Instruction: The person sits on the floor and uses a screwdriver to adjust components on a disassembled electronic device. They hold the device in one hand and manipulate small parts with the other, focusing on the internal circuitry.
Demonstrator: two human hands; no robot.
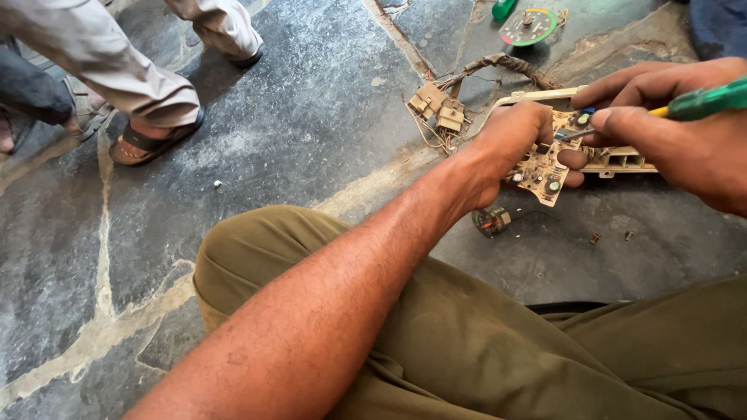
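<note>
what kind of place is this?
Likely an informal floor-level repair spot: work is done over a cracked stone floor, with a circuit board, a wire harness and a gauge dial lying about.

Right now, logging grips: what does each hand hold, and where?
Left hand grips the circuit board by its edge; right hand holds the green-handled screwdriver by its handle.

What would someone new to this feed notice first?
First, the two hands at the right: the left hand grips a worn beige circuit board while the right hand presses a green-handled screwdriver against it. Just behind, a tangle of wires with beige connectors lies on the cracked stone floor, a round coloured gauge dial farther back. At upper left stands another person's sandalled foot.
</note>
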